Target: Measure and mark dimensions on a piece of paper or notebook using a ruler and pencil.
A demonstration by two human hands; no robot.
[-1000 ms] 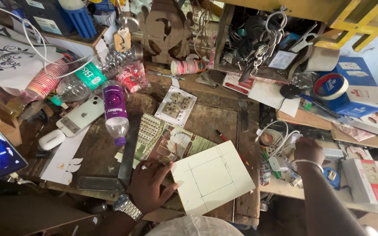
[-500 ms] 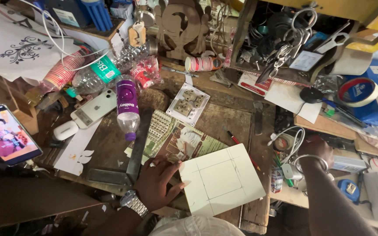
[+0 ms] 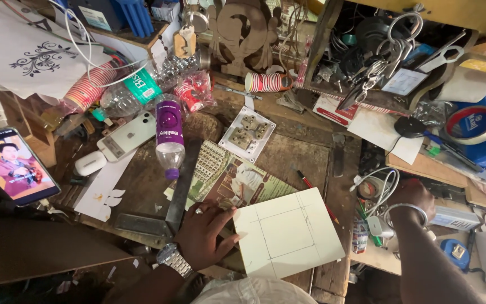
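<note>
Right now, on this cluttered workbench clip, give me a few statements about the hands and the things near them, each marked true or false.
1. The left hand rests flat against the pale square board with pencil lines. True.
2. The right hand holds the red pencil. False: the pencil lies on the bench beside the board, apart from that hand.
3. The purple-labelled plastic bottle lies on its side. True.
4. The phone with a lit screen lies under the board. False: it sits at the far left edge.

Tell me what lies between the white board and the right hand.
In the head view, a red pencil lies on bare wood between the white board and the right hand, closer to the board.
</note>
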